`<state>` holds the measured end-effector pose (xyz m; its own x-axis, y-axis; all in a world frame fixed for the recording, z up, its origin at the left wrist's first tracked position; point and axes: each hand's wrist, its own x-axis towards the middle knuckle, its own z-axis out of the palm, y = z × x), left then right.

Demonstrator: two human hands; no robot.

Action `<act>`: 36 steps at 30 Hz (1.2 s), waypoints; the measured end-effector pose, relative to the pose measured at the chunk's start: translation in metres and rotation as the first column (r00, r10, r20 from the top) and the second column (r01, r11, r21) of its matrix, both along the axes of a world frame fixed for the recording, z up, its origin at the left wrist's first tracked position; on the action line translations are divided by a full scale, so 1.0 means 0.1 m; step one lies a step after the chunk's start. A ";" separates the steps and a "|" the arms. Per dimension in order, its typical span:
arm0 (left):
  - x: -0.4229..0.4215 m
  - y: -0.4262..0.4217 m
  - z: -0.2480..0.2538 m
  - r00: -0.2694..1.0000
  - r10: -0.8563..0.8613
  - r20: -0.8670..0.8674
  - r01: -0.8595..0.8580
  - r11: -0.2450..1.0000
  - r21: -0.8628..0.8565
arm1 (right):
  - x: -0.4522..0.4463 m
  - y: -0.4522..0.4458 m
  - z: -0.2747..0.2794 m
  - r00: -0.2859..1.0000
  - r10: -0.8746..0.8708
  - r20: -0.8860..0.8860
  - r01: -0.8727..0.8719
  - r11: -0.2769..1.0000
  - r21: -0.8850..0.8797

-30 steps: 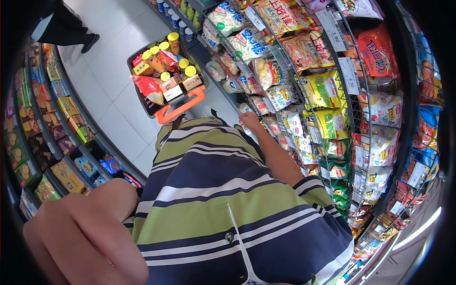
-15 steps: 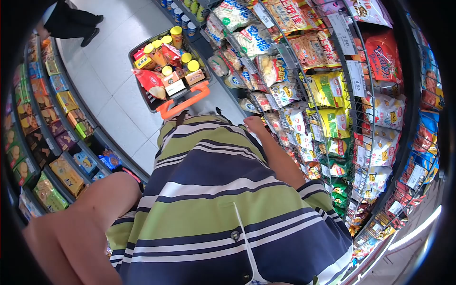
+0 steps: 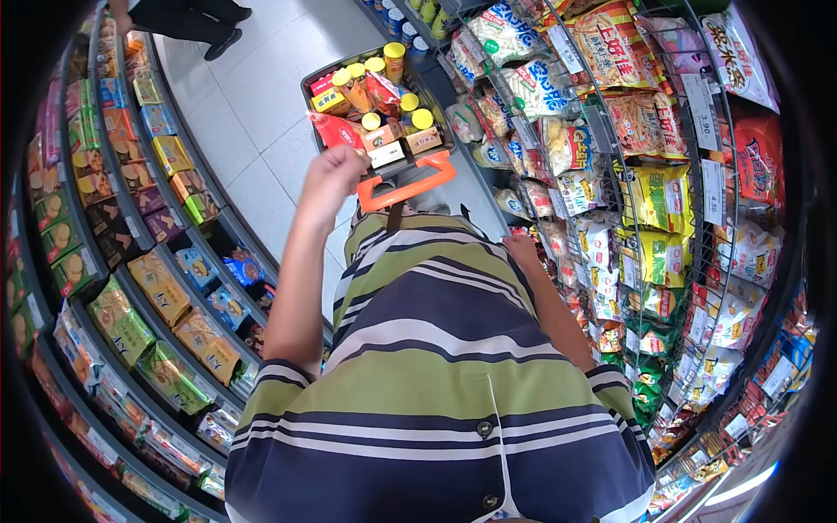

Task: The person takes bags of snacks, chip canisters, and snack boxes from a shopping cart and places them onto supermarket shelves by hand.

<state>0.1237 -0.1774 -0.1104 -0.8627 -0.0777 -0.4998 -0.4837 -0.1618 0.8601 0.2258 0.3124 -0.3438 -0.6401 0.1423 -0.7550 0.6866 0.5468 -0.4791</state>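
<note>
My left hand (image 3: 336, 179) is raised in front of me, fingers curled into a loose fist, with nothing visible in it. It is close to the left end of the orange handle (image 3: 408, 185) of a dark shopping basket (image 3: 307, 87). Whether it touches the handle I cannot tell. In the basket lie several yellow-lidded canisters (image 3: 394, 63), a red bag (image 3: 336, 131) and some small boxes (image 3: 384, 148). My right hand (image 3: 521, 250) hangs low beside my striped shirt, near the snack rack. Its fingers look curled in, partly hidden, and no object shows in it.
On the right stands a wire rack (image 3: 615, 187) of bagged snacks with price tags. Curved shelves (image 3: 131, 235) of packaged biscuits line the left side. A person in dark trousers (image 3: 187, 24) stands at the upper left on the tiled floor (image 3: 261, 96).
My left arm has swung forward from the lower left, bringing the hand near the basket handle. The view has shifted, so basket and racks appear farther right. My right hand stays low at my side.
</note>
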 end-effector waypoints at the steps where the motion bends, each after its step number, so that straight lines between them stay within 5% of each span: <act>1: 0.09 -0.03 -0.53 0.998 -0.052 -0.035 0.047 0.988 -0.144 | -0.02 -0.02 0.04 1.000 -0.010 0.019 0.010 1.000 -0.001; 5: 0.39 -0.10 -1.33 0.972 -0.190 0.137 0.232 0.857 -0.460 | -0.13 -0.08 0.18 0.999 -0.001 0.054 -0.001 0.999 0.045; 13: 0.34 -0.22 -1.58 0.880 -0.291 0.376 0.462 0.713 -0.528 | -0.34 -0.13 0.21 0.987 -0.067 0.149 0.068 0.998 -0.002; 26: 0.16 -0.02 -1.86 0.887 -0.441 0.138 0.426 0.664 -0.614 | -1.02 -1.47 0.85 0.975 0.154 -0.160 -0.174 0.977 -0.124; 30: 0.00 0.13 -1.64 0.833 -0.549 0.073 0.533 0.760 -0.371 | -1.10 -1.90 0.96 0.935 0.290 -0.205 -0.300 0.954 -0.021; 36: -0.09 0.32 -1.72 0.503 -0.842 0.197 0.812 0.382 -0.441 | -1.19 -2.08 0.90 0.838 0.504 -0.210 -0.502 0.862 0.067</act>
<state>0.1147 -0.1453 -0.2823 -0.6445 0.5061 -0.5731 -0.1201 0.6732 0.7296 0.1070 0.1039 -0.2537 -0.7697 -0.2375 -0.5926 0.1976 0.7941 -0.5748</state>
